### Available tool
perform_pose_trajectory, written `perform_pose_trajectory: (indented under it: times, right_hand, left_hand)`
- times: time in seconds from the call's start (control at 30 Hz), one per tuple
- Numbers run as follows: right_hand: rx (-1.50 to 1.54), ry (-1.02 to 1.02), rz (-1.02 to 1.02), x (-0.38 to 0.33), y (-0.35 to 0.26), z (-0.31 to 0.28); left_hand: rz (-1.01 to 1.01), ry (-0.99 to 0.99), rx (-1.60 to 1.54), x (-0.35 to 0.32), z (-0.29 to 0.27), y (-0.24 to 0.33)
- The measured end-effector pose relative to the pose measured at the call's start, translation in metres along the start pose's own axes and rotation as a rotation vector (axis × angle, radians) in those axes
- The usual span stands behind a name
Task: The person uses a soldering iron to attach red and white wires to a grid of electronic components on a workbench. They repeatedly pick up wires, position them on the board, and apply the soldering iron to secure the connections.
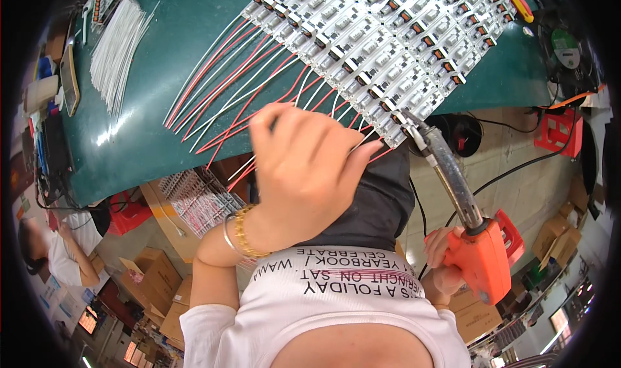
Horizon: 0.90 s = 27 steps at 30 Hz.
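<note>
A large panel of joined silver-white circuit boards point(394, 41) lies on the green table, with red and white wires point(223, 90) fanning out from its near-left edge. My left hand point(304, 167), with bracelets at the wrist, is closed at the near corner of the panel. Its thumb and forefinger pinch a thin white wire point(370, 135); the other fingers curl over the wires. In my right hand point(442, 258) is the grip of an orange soldering gun point(477, 259). The iron's metal tip reaches up to the panel's near corner, seemingly touching a board's edge.
A bundle of loose white wires point(119, 54) lies on the table point(168, 38) at far left, beside a phone point(69, 80). A red-and-yellow handled tool point(517, 2) and a spool point(565, 50) are at far right. Red stools point(559, 132), cardboard boxes point(152, 277) and another person point(71, 255) are around.
</note>
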State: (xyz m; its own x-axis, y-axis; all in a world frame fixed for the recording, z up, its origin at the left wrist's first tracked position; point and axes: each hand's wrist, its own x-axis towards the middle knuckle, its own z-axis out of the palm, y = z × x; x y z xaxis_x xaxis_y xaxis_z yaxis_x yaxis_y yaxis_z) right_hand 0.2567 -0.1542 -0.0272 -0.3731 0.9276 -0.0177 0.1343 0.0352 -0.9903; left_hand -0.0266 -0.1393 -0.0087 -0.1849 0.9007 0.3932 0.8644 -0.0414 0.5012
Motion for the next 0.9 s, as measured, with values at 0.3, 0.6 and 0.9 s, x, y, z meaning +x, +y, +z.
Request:
perform_pose_trajectory:
  times: [0.3, 0.6, 0.9]
  right_hand:
    - [0.195, -0.019, -0.110, 0.022, -0.004, 0.001]
    - [0.171, -0.043, -0.150, 0.022, 0.003, -0.002]
    - [0.203, -0.003, -0.064, 0.013, -0.009, 0.002]
  left_hand:
    - [-0.197, 0.089, 0.833, 0.052, -0.121, -0.226]
    - [-0.080, 0.126, 0.822, 0.044, -0.124, -0.235]
    - [-0.048, -0.176, -0.167, 0.003, -0.055, -0.026]
